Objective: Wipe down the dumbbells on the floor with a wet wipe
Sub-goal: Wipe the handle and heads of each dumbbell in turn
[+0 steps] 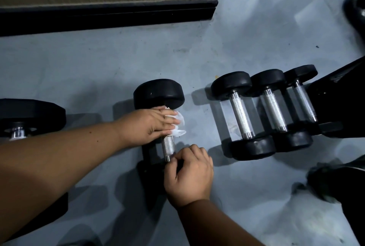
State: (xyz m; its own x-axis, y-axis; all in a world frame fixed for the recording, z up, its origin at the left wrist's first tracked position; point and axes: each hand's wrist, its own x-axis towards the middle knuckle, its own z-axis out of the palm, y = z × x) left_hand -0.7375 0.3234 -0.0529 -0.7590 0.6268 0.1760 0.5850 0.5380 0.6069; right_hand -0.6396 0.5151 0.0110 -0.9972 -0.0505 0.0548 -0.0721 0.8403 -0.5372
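A black dumbbell (159, 94) with a knurled steel handle lies on the grey floor at centre. My left hand (152, 125) wraps a white wet wipe (178, 125) around the upper part of that handle. My right hand (189, 176) grips the dumbbell's near head, covering most of it, fingers curled at the handle's lower end. To the right, three more black dumbbells (242, 115) lie side by side, untouched.
A larger dumbbell (29, 115) lies at the left edge. A black skirting board (106, 16) under a wooden panel runs along the back. A black equipment base (339, 95) stands at the right; a dark blurred shape (333, 182) sits at lower right.
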